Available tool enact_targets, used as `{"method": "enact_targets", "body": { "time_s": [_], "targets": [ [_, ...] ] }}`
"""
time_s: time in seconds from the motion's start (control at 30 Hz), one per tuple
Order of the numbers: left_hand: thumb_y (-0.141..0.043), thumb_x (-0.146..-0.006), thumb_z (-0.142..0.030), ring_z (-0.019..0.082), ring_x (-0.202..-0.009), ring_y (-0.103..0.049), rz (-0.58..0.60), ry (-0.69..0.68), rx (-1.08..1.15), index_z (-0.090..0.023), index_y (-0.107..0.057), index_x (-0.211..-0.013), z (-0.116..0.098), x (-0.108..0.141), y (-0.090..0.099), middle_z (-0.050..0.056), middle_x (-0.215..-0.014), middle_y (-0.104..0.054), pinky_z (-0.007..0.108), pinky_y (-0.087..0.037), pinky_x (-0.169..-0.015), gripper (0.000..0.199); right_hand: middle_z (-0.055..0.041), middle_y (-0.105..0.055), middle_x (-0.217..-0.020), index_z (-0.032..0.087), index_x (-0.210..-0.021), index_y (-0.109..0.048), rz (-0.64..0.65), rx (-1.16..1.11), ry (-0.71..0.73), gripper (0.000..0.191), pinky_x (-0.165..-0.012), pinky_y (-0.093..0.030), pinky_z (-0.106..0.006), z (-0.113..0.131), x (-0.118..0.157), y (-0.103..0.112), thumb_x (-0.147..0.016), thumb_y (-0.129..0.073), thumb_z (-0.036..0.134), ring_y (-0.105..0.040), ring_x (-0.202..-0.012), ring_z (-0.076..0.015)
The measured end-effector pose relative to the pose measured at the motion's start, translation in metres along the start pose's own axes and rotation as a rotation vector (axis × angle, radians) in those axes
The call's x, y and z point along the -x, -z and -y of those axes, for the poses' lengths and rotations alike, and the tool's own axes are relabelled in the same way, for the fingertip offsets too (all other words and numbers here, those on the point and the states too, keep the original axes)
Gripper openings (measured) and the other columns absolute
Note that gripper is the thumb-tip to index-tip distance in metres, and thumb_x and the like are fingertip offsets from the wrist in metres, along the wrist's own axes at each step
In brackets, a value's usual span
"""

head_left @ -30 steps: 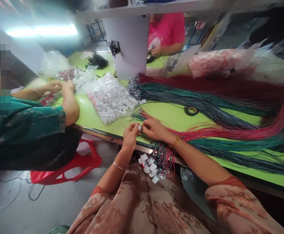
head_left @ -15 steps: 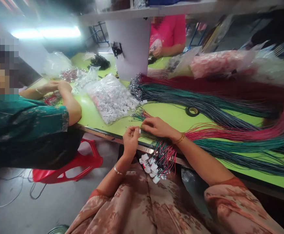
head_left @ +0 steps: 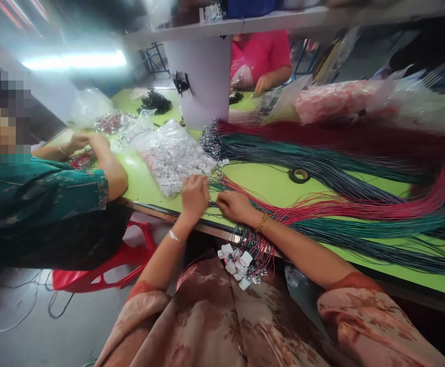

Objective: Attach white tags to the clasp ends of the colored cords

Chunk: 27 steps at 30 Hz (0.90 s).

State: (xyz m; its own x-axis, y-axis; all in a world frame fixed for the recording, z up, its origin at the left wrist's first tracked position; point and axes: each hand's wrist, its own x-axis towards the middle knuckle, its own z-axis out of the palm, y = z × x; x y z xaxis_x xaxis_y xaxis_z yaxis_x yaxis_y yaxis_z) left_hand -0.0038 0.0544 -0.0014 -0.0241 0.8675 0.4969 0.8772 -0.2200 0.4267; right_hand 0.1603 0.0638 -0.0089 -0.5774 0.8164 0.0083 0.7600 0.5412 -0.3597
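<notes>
My left hand (head_left: 195,198) is closed just in front of a clear bag of white connectors (head_left: 176,158); what its fingers hold, if anything, is too small to tell. To its right, my right hand (head_left: 235,206) is closed at the ends of the red, green and dark wires (head_left: 306,214), its fingertips on dark wire ends. Wires with white connectors (head_left: 238,262) on their ends hang over the table's front edge below my right wrist.
A black tape roll (head_left: 299,175) lies on the green table (head_left: 260,176). Long wire bundles (head_left: 322,137) stretch right. At left, a person in a green sleeve (head_left: 47,183) works beside a red stool (head_left: 104,265). A person in pink (head_left: 262,58) sits opposite.
My left hand has moved up and left toward the bag, away from my right hand. My right hand has shifted slightly left and down. The white piece at my left fingertips no longer shows.
</notes>
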Motion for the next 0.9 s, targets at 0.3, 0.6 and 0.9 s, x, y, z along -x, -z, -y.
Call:
{"method": "enact_targets", "body": {
  "time_s": [0.3, 0.6, 0.9],
  "targets": [
    [-0.044, -0.085, -0.006, 0.03, -0.101, -0.056, 0.377, 0.018, -0.418, -0.011, -0.061, -0.11, 0.046, -0.046, -0.009, 0.019, -0.101, -0.064, 0.039, -0.041, -0.085, 0.032, -0.0095, -0.067, -0.087, 0.016, -0.092, -0.06, -0.14, 0.013, 0.031, 0.023, -0.062, -0.027, -0.029, -0.002, 0.001, 0.0, -0.095, -0.039, 0.026, -0.054, -0.072, -0.0178],
    [-0.063, -0.082, -0.022, 0.013, -0.072, -0.054, 0.037, 0.282, 0.442, -0.018, -0.062, -0.091, 0.032, -0.022, 0.007, 0.003, -0.086, -0.057, 0.028, -0.045, -0.071, 0.01, 0.0024, -0.056, -0.064, 0.017, -0.077, -0.055, -0.228, -0.632, 0.062, 0.005, -0.058, -0.033, -0.023, -0.004, -0.009, 0.001, -0.079, -0.051, 0.02, -0.045, -0.057, -0.0105],
    [-0.081, -0.065, -0.023, 0.003, -0.05, -0.05, 0.267, 0.876, 1.497, -0.012, -0.062, -0.079, 0.001, 0.011, 0.009, -0.003, -0.064, -0.056, 0.014, -0.037, -0.046, 0.026, 0.004, -0.051, -0.06, 0.017, -0.074, -0.056, -0.274, -0.728, 0.09, 0.009, -0.053, -0.031, -0.022, 0.001, -0.001, 0.0, -0.076, -0.054, 0.025, -0.041, -0.053, -0.0085]
  ]
}}
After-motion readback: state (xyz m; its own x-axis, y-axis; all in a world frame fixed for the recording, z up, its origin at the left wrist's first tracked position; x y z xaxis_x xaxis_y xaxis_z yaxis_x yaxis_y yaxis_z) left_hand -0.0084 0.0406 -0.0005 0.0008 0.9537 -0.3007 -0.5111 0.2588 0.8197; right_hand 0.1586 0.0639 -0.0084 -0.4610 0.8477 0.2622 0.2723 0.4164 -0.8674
